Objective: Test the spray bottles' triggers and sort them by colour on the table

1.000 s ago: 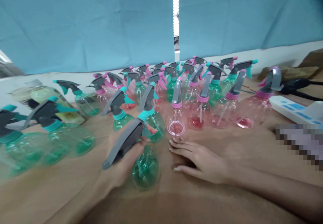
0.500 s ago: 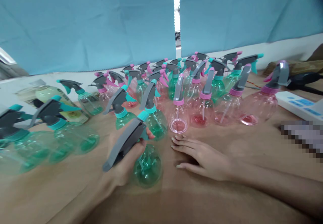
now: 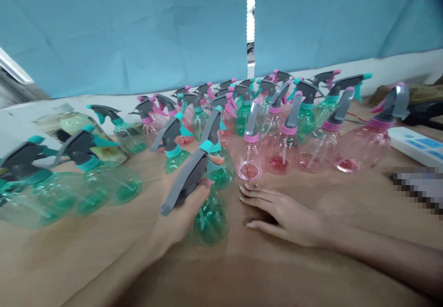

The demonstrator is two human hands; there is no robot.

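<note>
My left hand (image 3: 185, 210) is wrapped round the neck of a green spray bottle (image 3: 211, 224) with a grey and teal trigger head. The bottle leans slightly, its base low over or on the table; contact cannot be made out. Right behind it stand two more green spray bottles (image 3: 221, 168). Palm down on the table, my right hand (image 3: 284, 214) lies with its fingers stretched out and thumb apart, holding nothing. Just beyond its fingertips is a pink spray bottle (image 3: 249, 157), one of a front row of pink ones (image 3: 282, 154).
More green spray bottles (image 3: 126, 187) stand at the left, before a labelled bottle (image 3: 76, 122). Mixed pink and green ones crowd the back. At right are a white device with blue buttons (image 3: 417, 143) and a pixelated flat object (image 3: 420, 184). A blue sheet (image 3: 138, 30) hangs behind the brown table (image 3: 277, 274).
My left hand has moved the green spray bottle slightly forward and right, closer to the bottles behind. The whole view has shifted a little. My right hand stays flat on the table.
</note>
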